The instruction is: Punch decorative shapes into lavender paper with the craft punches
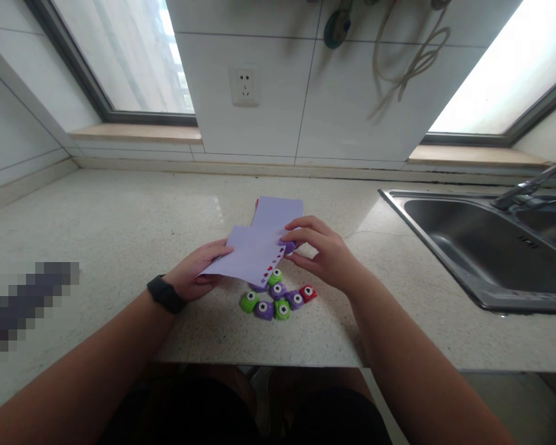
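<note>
My left hand (207, 267) grips the left edge of a pale lilac sheet of paper (245, 248), thumb on top. Along the paper's right edge runs a row of small shapes, several of them red hearts. At the upper end of that row, my right hand (322, 250) pinches a purple craft punch (288, 247) against the edge. Just below the sheet, several more small punches lie clustered on the counter, including a green punch (282, 309), a purple punch (264, 309) and a red punch (308, 293). The sheet partly covers one purple punch.
Behind the held sheet lies a stack of paper (280, 209) with a bit of red at its left edge. All this rests on a speckled stone counter (120, 210). A steel sink (449, 247) with a faucet (528, 188) is at right. A wall socket (244, 85) is ahead.
</note>
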Demonstrator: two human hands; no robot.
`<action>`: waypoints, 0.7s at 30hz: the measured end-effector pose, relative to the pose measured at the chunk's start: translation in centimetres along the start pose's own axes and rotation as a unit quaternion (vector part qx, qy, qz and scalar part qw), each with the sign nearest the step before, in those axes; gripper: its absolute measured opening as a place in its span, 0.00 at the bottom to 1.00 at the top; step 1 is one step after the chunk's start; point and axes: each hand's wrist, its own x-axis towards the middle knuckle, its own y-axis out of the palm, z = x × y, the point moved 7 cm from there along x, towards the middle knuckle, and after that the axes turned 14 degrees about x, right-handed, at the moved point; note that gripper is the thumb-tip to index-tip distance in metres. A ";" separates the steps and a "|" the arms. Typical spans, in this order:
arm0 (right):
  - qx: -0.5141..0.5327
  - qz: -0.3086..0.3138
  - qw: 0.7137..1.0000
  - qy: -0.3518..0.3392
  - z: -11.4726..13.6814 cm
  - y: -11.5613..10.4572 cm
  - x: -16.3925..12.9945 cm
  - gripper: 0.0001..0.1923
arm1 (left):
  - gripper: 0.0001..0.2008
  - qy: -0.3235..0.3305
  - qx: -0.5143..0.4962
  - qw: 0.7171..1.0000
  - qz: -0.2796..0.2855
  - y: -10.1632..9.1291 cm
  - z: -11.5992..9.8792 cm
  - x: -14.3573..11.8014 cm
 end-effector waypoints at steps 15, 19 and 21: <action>0.026 0.016 1.000 -0.006 0.0 0.1 -0.1 0.14 | 0.07 -0.028 -0.040 0.999 -0.004 -0.4 0.9 0.2; 0.032 0.024 0.999 -0.006 0.2 0.0 -0.1 0.14 | 0.06 -0.027 -0.048 0.998 -0.008 -0.3 0.7 0.2; 0.036 0.029 0.999 -0.006 0.3 0.0 0.0 0.14 | 0.07 -0.027 -0.048 0.998 -0.010 -0.4 0.7 0.2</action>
